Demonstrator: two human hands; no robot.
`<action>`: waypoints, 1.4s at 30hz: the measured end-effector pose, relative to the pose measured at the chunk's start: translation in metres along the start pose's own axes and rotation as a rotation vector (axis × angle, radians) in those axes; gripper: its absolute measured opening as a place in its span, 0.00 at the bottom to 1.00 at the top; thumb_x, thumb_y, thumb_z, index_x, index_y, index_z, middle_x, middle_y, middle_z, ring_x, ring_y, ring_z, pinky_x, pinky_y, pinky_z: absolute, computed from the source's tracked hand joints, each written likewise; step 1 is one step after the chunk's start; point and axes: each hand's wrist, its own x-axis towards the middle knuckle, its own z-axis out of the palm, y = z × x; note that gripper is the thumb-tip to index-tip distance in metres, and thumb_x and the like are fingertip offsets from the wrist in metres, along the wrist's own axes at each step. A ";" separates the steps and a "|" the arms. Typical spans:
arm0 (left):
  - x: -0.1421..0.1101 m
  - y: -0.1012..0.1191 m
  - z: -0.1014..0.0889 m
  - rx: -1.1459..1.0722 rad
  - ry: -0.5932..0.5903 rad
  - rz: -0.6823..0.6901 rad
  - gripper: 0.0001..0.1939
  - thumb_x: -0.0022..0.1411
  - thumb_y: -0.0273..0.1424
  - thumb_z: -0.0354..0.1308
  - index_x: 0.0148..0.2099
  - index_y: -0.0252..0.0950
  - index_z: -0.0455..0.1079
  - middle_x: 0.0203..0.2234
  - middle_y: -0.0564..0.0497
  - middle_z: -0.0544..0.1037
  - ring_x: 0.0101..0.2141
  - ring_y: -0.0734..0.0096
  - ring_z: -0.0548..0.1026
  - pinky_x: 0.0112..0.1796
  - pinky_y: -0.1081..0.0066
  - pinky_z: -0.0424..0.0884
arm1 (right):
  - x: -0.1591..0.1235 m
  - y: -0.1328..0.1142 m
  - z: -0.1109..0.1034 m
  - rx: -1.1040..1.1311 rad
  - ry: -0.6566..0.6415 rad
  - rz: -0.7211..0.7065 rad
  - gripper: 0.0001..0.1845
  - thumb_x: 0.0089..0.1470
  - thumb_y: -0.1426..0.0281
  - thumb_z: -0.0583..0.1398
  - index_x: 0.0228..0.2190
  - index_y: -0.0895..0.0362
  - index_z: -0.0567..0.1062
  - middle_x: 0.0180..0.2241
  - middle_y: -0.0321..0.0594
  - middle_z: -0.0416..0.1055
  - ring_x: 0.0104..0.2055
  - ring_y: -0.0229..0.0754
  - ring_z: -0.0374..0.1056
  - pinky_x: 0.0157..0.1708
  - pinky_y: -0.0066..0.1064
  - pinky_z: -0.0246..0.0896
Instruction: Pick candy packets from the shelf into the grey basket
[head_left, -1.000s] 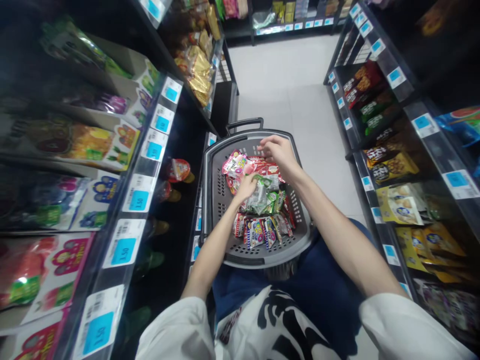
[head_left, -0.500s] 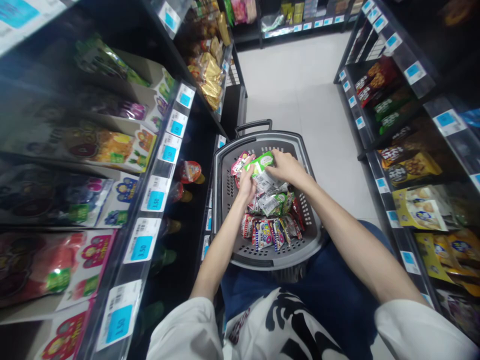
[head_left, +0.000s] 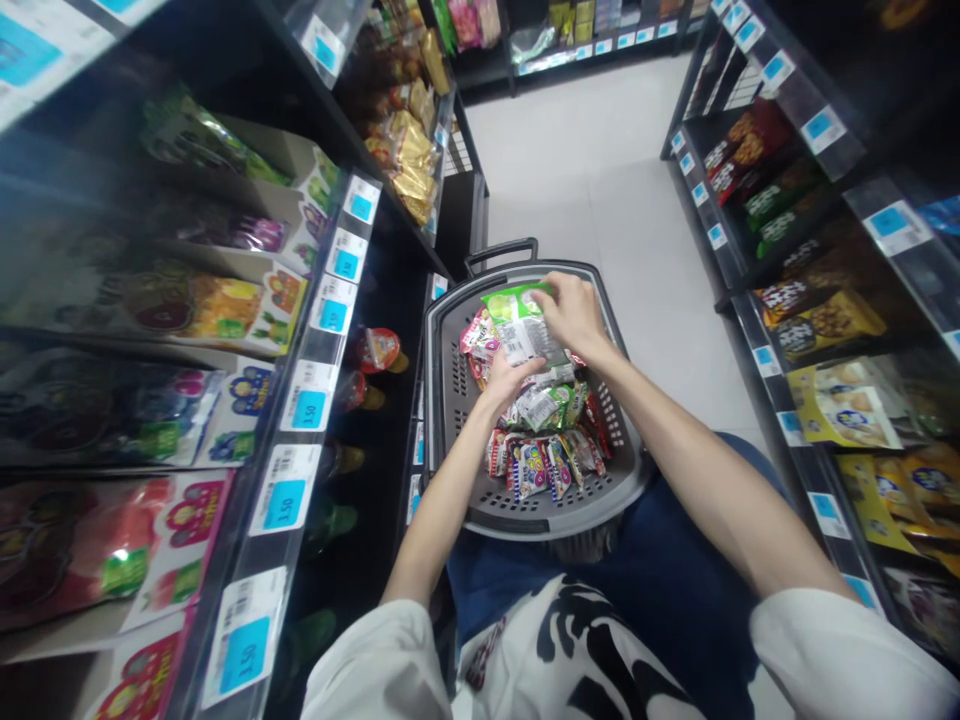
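Note:
A grey shopping basket (head_left: 487, 510) rests on my lap, filled with several snack packets (head_left: 536, 462). My right hand (head_left: 574, 312) is closed on a green packet (head_left: 511, 300) at the far end of the basket. My left hand (head_left: 508, 374) reaches into the middle of the pile, its fingers curled on a silver-and-green packet (head_left: 525, 345) just below the green one.
Shop shelves stand close on both sides: on the left, fruit snack boxes (head_left: 210, 300) and blue price tags (head_left: 311, 395); on the right, yellow and red snack bags (head_left: 829, 325). A pale tiled aisle floor (head_left: 600, 170) runs ahead. The basket's black handle (head_left: 499, 250) lies at its far end.
My right hand took up a green packet from the pile and moved it toward the basket's far end. My left hand shifted up onto a silver-and-green packet.

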 end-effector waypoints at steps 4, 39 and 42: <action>-0.002 -0.001 0.003 -0.001 -0.003 0.012 0.31 0.41 0.38 0.77 0.47 0.36 0.73 0.39 0.49 0.82 0.36 0.66 0.80 0.39 0.66 0.79 | 0.000 -0.003 -0.003 0.096 0.071 0.013 0.09 0.63 0.67 0.60 0.40 0.57 0.79 0.40 0.47 0.77 0.44 0.50 0.70 0.48 0.41 0.61; 0.002 0.011 -0.005 0.325 0.044 0.178 0.23 0.45 0.39 0.77 0.37 0.34 0.70 0.29 0.49 0.81 0.25 0.69 0.79 0.29 0.70 0.77 | 0.013 0.002 0.014 1.078 0.006 0.408 0.10 0.57 0.69 0.68 0.30 0.59 0.73 0.27 0.34 0.73 0.29 0.34 0.68 0.31 0.25 0.62; 0.003 0.009 -0.006 0.324 0.087 0.192 0.27 0.43 0.38 0.78 0.41 0.34 0.71 0.31 0.49 0.81 0.28 0.68 0.80 0.32 0.68 0.78 | 0.015 0.003 0.014 1.090 0.013 0.412 0.12 0.55 0.67 0.69 0.31 0.59 0.73 0.29 0.35 0.74 0.30 0.35 0.69 0.31 0.26 0.63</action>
